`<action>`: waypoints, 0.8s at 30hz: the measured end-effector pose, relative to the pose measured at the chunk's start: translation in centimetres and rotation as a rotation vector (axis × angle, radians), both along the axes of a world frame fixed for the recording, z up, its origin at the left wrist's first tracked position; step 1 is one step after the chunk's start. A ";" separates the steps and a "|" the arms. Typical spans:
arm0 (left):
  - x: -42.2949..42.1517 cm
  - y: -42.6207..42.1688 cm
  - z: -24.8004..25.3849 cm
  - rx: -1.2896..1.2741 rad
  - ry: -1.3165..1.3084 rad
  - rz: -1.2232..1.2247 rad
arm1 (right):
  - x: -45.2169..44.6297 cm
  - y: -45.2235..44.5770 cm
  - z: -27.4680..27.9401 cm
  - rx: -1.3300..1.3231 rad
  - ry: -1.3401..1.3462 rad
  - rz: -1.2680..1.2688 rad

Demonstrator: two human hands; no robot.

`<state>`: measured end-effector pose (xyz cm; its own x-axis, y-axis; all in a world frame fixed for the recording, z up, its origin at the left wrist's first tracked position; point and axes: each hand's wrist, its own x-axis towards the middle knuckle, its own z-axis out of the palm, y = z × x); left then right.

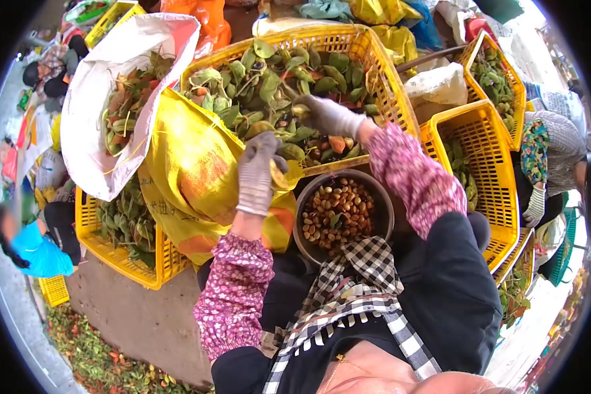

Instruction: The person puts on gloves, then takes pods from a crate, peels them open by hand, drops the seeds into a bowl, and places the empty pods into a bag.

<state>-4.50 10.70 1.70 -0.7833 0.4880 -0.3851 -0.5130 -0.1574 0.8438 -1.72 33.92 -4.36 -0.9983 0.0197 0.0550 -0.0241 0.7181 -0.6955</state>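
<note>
My left hand (pixel 259 172), in a grey knit glove, is closed around a yellowish pod piece (pixel 279 176) over the near edge of the crate. Up and to the right, my right hand (pixel 331 117), gloved alike, reaches over the pods with its fingers closed on a yellow-green pod (pixel 300 110). Beneath both hands, a yellow plastic crate (pixel 391 82) holds many green pods (pixel 269 85), some split and reddish inside. Between my knees a metal bowl (pixel 389 217) contains brown seeds (pixel 335 213). The fingertips of both hands are partly hidden.
At left stand a white sack (pixel 79 125) of opened pods, a yellow sack (pixel 184 154) and another crate (pixel 85 223). More yellow crates (pixel 486 164) sit at right. A co-worker's gloved hand (pixel 535 207) shows at far right; a person in blue (pixel 43 249) is at far left.
</note>
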 end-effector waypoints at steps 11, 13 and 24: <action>4.6 3.6 0.7 0.229 0.294 -0.348 | 12.9 -9.7 8.1 -0.906 0.176 -0.328; 5.6 3.3 0.6 0.206 0.383 -0.437 | 15.8 -10.1 8.5 -1.118 0.116 -0.386; 12.1 1.4 -3.8 0.063 0.617 -0.595 | 21.7 -11.9 0.6 -0.889 0.026 -0.743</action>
<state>7.62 12.07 -2.13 -0.4506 0.8902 0.0676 0.0230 -0.0641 0.9977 20.00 21.97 -3.74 -0.7229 0.6432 -0.2524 0.1766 -0.1812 -0.9675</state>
